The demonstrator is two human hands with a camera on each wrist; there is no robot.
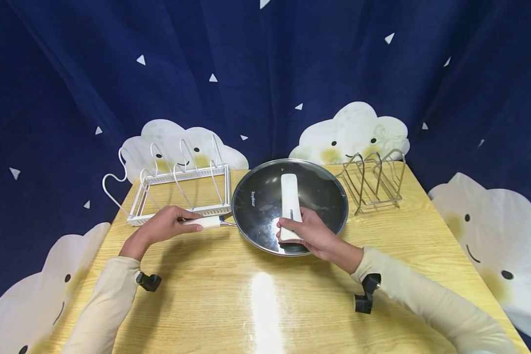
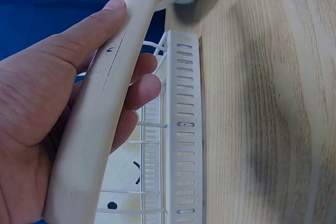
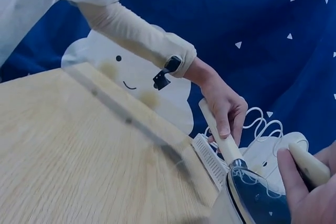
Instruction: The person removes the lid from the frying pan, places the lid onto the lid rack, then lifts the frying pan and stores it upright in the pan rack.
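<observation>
My left hand [image 1: 165,226] grips the cream handle [image 1: 209,222] of a wide pan. In the left wrist view the thumb lies along this handle [image 2: 102,103] and the fingers curl round its underside. A dark glass lid [image 1: 261,199] with a metal rim covers the pan, whose pale outer wall [image 3: 222,211] shows in the right wrist view. Across the lid's middle stands a long cream lid handle [image 1: 289,191]. My right hand [image 1: 318,237] holds the near end of it, thumb on top. The pan's inside is hidden beneath the lid.
A white wire rack [image 1: 223,210] with slotted rails stands at the back left, close behind the left hand. On the right is a smaller metal wire rack [image 1: 362,184]. Both stand on the wooden table [image 1: 203,305], before a blue curtain [image 1: 265,64] with clouds.
</observation>
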